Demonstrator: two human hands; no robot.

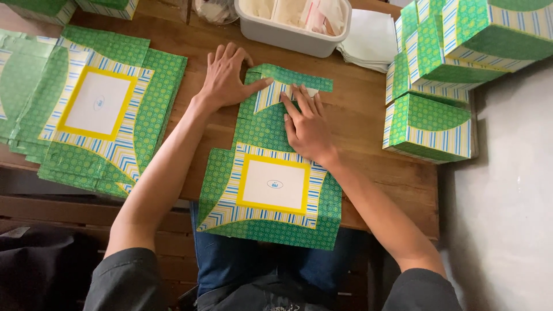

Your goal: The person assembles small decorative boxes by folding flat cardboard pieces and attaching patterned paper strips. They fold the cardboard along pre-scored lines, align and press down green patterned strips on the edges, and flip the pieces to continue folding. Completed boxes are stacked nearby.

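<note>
A flat green cardboard box blank (271,190) with a yellow-framed white panel and blue stripes lies on the wooden table (374,167) in front of me, its near edge hanging over the table's front. My left hand (226,75) rests flat beside the blank's far end, thumb touching the folded flap (288,80). My right hand (306,124) presses flat on the blank just below that flap, fingers spread toward it. Neither hand grips anything.
A stack of the same flat blanks (98,109) lies at the left. Several finished green boxes (432,124) are piled at the right table edge. A white plastic tub (291,23) and white paper sheets (371,40) sit at the back. A grey wall stands right.
</note>
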